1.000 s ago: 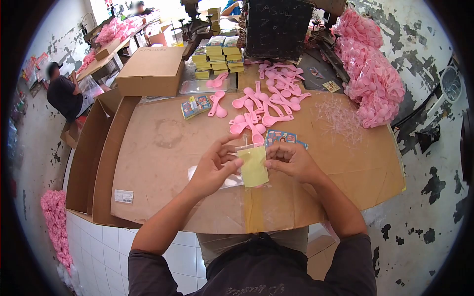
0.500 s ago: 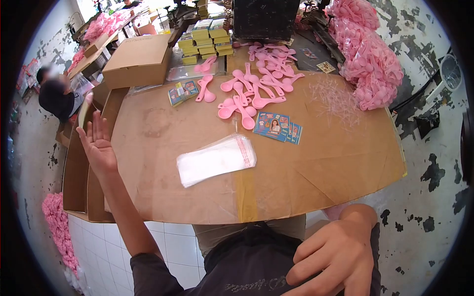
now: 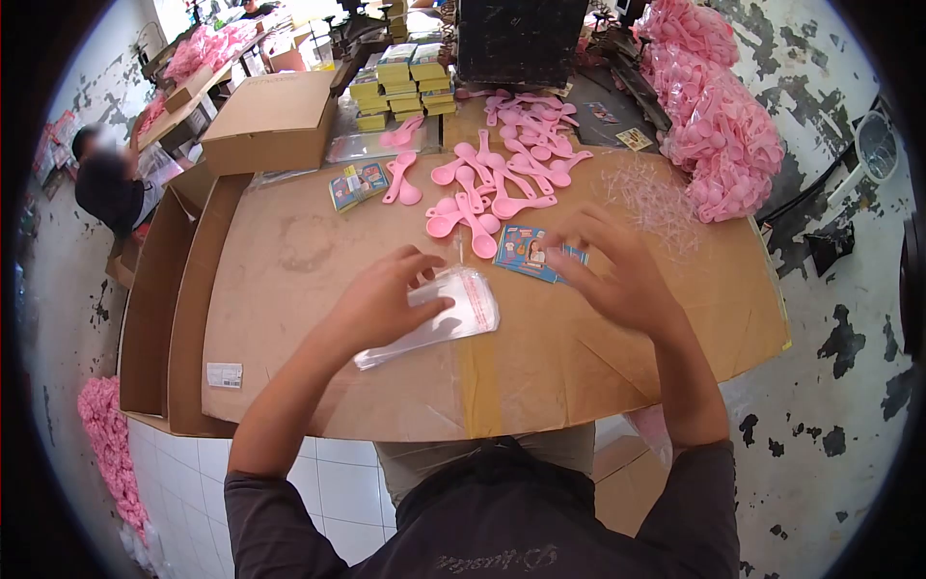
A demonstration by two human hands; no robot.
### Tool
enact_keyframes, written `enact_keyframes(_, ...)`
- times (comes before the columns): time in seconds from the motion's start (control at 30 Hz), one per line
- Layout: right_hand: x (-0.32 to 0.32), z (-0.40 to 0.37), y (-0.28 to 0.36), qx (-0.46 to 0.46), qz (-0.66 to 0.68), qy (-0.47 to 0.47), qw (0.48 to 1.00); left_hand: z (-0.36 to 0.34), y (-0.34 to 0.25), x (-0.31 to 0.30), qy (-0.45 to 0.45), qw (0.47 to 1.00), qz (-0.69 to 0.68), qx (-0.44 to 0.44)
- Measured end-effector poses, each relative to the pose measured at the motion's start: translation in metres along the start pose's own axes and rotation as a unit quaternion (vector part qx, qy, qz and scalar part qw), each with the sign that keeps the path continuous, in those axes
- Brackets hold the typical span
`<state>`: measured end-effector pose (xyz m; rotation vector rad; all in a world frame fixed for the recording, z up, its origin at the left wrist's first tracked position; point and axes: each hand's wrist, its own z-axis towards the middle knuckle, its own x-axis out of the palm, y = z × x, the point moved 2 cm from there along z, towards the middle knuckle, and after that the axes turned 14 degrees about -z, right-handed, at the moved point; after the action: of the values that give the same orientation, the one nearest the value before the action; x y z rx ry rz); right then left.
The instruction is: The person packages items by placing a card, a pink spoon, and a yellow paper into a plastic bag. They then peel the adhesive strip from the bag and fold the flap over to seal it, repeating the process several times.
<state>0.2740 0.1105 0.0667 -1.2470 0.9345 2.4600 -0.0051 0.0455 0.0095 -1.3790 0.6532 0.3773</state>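
My left hand (image 3: 386, 297) hovers over the stack of clear plastic bags (image 3: 473, 307), fingers apart and curved, with nothing held. The bags lie flat mid-table and show red print at the right end. Beside them, my right hand (image 3: 608, 261) is above the blue printed cards (image 3: 522, 249), fingers spread, partly hiding the cards; nothing shows in it. Pink plastic spoons (image 3: 482, 236) lie in a loose heap just beyond the cards. A bundle of cards (image 3: 358, 185) sits farther left.
Thin clear strips (image 3: 661, 198) lie scattered at the right. Bagged pink spoons (image 3: 723, 145) are piled behind them. A closed carton (image 3: 270, 111) and stacked yellow-edged card bundles (image 3: 395, 82) stand at the back. A white label (image 3: 225, 375) lies front left. Another person (image 3: 111, 183) sits far left.
My left hand has come from the table's left edge to above the bags. My right hand has risen from near my body to the cards. The white label is now uncovered.
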Motion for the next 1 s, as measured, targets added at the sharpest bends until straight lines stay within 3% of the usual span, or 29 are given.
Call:
enact_keyframes(0.07, 0.031, 0.002, -0.054, 0.021, -0.170, -0.020, 0.985, 0.005, 0.010, 0.011, 0.019, 0.997, 0.069, 0.019)
enact_keyframes(0.17, 0.060, -0.006, -0.101, 0.093, -0.227, 0.049, 0.968, 0.006, 0.023, 0.014, 0.002, 1.000, 0.007, 0.007)
enact_keyframes(0.37, 0.067, -0.006, -0.115, 0.175, -0.029, -0.010, 0.984, 0.008, 0.036, 0.010, -0.034, 0.990, -0.123, -0.056)
enact_keyframes(0.47, 0.056, -0.002, -0.101, 0.083, -0.076, -0.040, 0.993, 0.009, 0.037, 0.009, -0.048, 0.987, -0.142, -0.063)
enact_keyframes(0.57, 0.049, -0.003, -0.084, 0.153, 0.102, -0.047, 0.982, 0.007, 0.030, 0.004, -0.103, 0.981, -0.149, 0.069)
enact_keyframes(0.67, 0.051, -0.001, -0.056, 0.147, 0.051, 0.033, 0.987, 0.008, 0.035, 0.008, -0.040, 0.904, -0.425, -0.027)
enact_keyframes(0.77, 0.072, -0.003, -0.052, 0.169, 0.203, 0.012, 0.964, 0.005, 0.026, 0.010, -0.030, 0.865, -0.496, -0.063)
enact_keyframes(0.87, 0.074, 0.002, -0.037, 0.164, 0.335, -0.069, 0.925, 0.005, 0.028, 0.016, -0.040, 0.865, -0.496, -0.058)
enact_keyframes(1.0, 0.069, -0.001, -0.037, 0.083, 0.179, -0.016, 0.980, 0.004, 0.021, 0.018, -0.036, 0.876, -0.478, -0.052)
